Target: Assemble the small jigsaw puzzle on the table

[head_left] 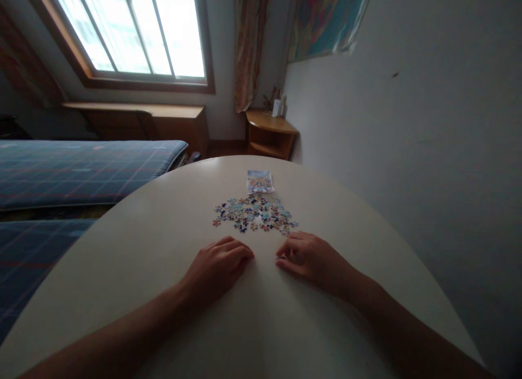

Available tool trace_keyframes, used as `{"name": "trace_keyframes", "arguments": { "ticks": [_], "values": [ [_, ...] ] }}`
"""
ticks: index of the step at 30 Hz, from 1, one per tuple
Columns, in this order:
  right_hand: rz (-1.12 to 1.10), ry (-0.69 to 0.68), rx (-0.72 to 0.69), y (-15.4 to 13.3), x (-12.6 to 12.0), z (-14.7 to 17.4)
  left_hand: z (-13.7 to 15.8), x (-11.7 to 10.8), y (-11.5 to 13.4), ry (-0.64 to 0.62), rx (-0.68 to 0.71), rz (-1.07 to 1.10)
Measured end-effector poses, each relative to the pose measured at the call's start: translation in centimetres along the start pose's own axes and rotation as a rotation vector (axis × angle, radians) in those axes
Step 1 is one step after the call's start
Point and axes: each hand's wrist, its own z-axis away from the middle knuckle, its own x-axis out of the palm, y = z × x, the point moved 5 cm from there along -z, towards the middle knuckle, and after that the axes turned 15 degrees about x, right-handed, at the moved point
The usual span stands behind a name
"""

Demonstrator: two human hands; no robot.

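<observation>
Through the head camera I had the loose jigsaw pieces point(267, 209) in front of me, spread in a heap on the pale round table point(163, 243), just beyond the two hands and just beside a printed picture sheet point(260, 184) at the heap's far edge; the right hand point(308, 260) lay on its side near the heap's right end, thumb and fingertips closed around what I took for a small piece point(280, 257), mostly hidden by the fingers; the left hand point(224, 262) rested palm down, fingers curled and drawn together, and I could not tell whether anything sat beneath them. I judged each piece to be very light and thin, probably stiff card, with nothing soft to squeeze; lying flat on what looked like a smooth top, one seemed likelier to skid than to lift, so I favoured a fingertip pinch on opposite edges, or a press and a slide toward the thumb; the narrow knobs looked the weakest part, apt to bend or peel, so the broad body seemed the better hold; where pieces overlapped, I reckoned a careless grab would drag neighbours along.
</observation>
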Motion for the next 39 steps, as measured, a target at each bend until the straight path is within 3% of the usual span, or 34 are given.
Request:
{"name": "trace_keyframes", "arguments": {
  "ticks": [4,13,21,39],
  "values": [
    [-0.030,0.014,0.009,0.3,-0.1,-0.2,0.0,0.0,0.1,0.011,0.017,0.010],
    [0.009,0.275,0.237,3.4,-1.4,-1.1,0.4,-0.2,-0.8,0.084,-0.031,-0.084],
    [0.021,0.252,0.239,3.3,-0.6,-1.3,0.8,0.3,-1.9,0.000,-0.129,-0.192],
    [-0.152,0.165,0.270,3.0,-0.1,-1.5,0.4,0.1,-1.1,0.024,-0.061,-0.128]
  ]
}}
